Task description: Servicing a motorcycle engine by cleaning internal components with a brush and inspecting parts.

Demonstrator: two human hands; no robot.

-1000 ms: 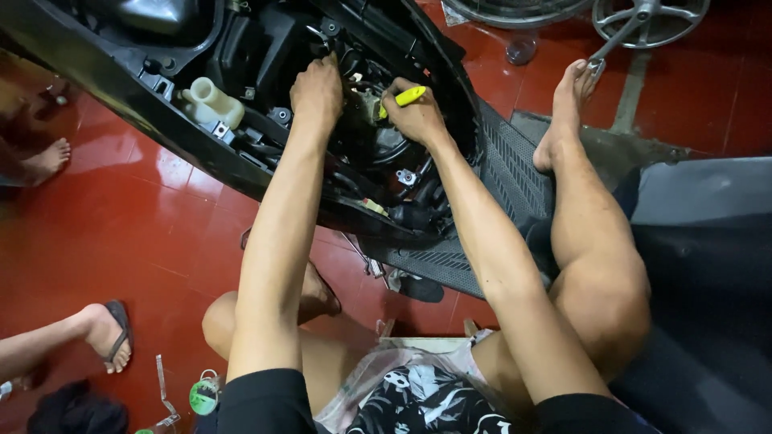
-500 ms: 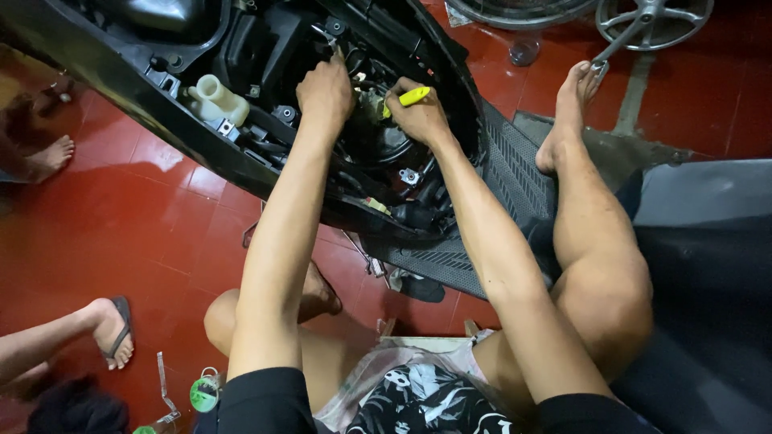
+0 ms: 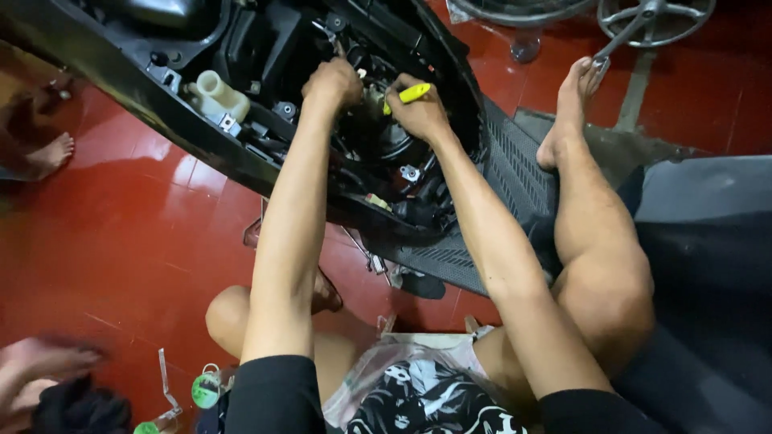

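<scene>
I sit on a red tiled floor before an opened black scooter body (image 3: 265, 173) with its inner parts exposed. My right hand (image 3: 418, 112) grips a tool with a yellow handle (image 3: 412, 93), its tip hidden among the engine parts. My left hand (image 3: 331, 82) is closed on a part or cable deep in the bay, just left of the tool; what it holds is hidden. A white plastic reservoir (image 3: 215, 95) sits to the left of both hands.
Another person's foot (image 3: 50, 154) rests at the left edge, and a blurred hand (image 3: 40, 362) at the lower left. A black ribbed floor panel (image 3: 515, 169) lies under my right leg. Small green-capped items (image 3: 205, 390) lie on the floor. A wheel (image 3: 655, 16) stands top right.
The view has shifted slightly; both hands stay at the same spot in the bay. The other person's foot at lower left has gone, and a blurred hand shows there.
</scene>
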